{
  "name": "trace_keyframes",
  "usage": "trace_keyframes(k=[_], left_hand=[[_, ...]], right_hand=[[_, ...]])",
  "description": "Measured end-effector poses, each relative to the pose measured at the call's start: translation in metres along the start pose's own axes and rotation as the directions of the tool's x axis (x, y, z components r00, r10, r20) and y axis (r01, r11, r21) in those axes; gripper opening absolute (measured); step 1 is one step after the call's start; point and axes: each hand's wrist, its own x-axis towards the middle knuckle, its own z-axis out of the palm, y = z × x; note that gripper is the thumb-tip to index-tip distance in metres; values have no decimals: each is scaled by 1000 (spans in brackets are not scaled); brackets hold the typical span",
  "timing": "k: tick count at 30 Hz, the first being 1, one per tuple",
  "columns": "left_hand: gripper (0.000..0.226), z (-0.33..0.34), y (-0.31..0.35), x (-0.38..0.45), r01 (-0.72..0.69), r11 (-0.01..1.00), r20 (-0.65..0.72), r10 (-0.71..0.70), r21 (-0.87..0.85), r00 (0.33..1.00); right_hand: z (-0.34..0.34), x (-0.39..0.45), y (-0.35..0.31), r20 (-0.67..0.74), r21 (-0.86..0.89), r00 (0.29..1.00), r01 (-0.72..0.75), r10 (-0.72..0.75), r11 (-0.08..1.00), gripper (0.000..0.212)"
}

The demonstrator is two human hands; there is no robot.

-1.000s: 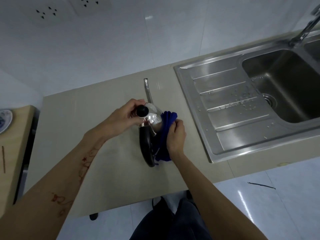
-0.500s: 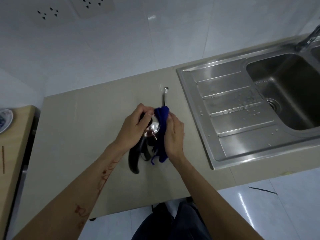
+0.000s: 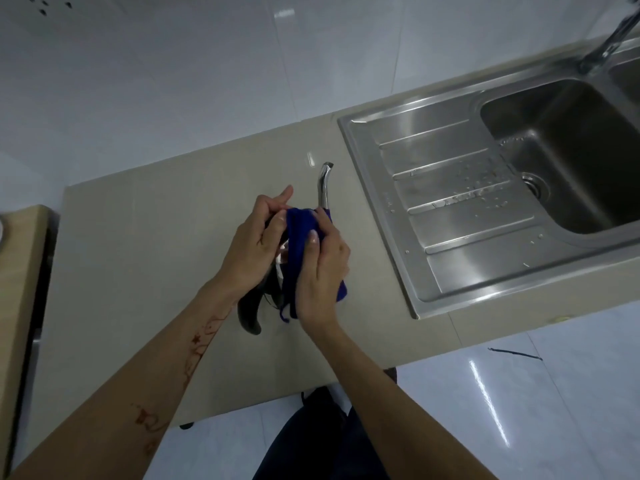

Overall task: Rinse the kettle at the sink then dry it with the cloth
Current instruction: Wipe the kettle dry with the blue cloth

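Mostly the kettle (image 3: 277, 271) is hidden: both hands and a blue cloth (image 3: 299, 237) cover its body, so only slivers of shiny metal show between them. Its thin curved spout (image 3: 324, 183) pokes out beyond the fingers, pointing away from the person, and its black handle (image 3: 250, 311) sticks out below the left wrist. It sits over the beige desk (image 3: 138, 237), just left of the sink; whether it rests on the surface or is lifted cannot be told. The left hand (image 3: 258, 242) is clenched around the kettle's top, thumb raised. The right hand (image 3: 322, 268) presses the cloth against the kettle's side, its grip closed on the fabric. The steel sink (image 3: 450, 209) holds only scattered water drops on its ribbed drainboard, and its tap (image 3: 609, 43) is blurred and cut off at the frame edge.
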Motion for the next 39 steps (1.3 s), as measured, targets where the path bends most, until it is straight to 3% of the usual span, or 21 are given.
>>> trace_keyframes(k=[2,6,8,11,13,15,18,20,22,25,27,30,31,33,36,39], left_hand=[[19,-1,1,0,-13,999,-34,15,39,999],[28,0,-4,1,4,1000,-74,-2,27,997],[37,0,-3,0,-7,996,-144,20,89,989],[30,4,3,-3,28,989,-193,1,147,981],[17,4,6,-5,49,981,-201,-10,186,980],[14,4,11,-7,18,958,-236,52,286,970],[24,9,15,-10,32,925,-280,82,379,956],[26,17,17,-12,70,925,-323,58,372,945],[25,20,19,-13,92,935,-346,35,343,938],[25,7,16,-16,20,944,-259,69,329,963],[24,-11,12,-14,-30,963,-159,75,268,984],[24,-31,8,-10,-38,994,-28,41,107,999],[24,-35,6,-9,-31,997,-7,31,78,999],[25,-39,3,-7,-18,998,31,16,55,999],[28,-41,3,-5,14,1000,59,-15,9,998],[19,-40,5,-6,-1,1000,34,1,1,999]], right_hand=[[-1,-1,24,-73,-50,997,-8,4,999,35],[-26,22,67,-23,-216,916,-395,400,893,38],[-28,28,53,27,-171,887,-450,461,876,36],[-15,23,24,51,-116,980,-187,194,975,39],[-13,16,28,59,-133,994,-82,90,988,44],[-20,22,40,52,-108,980,-183,189,977,43],[-24,37,42,112,-207,900,-394,421,896,48],[-16,41,25,144,-245,937,-277,317,929,53],[-11,36,10,160,-193,982,-66,98,979,44],[-15,23,23,143,-133,990,5,14,991,39],[-20,23,43,124,-118,980,-142,157,983,37],[-23,25,43,144,-246,894,-382,423,891,34],[-20,22,32,151,-250,906,-352,395,902,35],[-11,9,4,173,-186,968,-149,182,971,38],[5,-5,-12,206,-166,974,128,-93,978,42],[-1,1,23,63,-55,998,13,-9,998,38]])
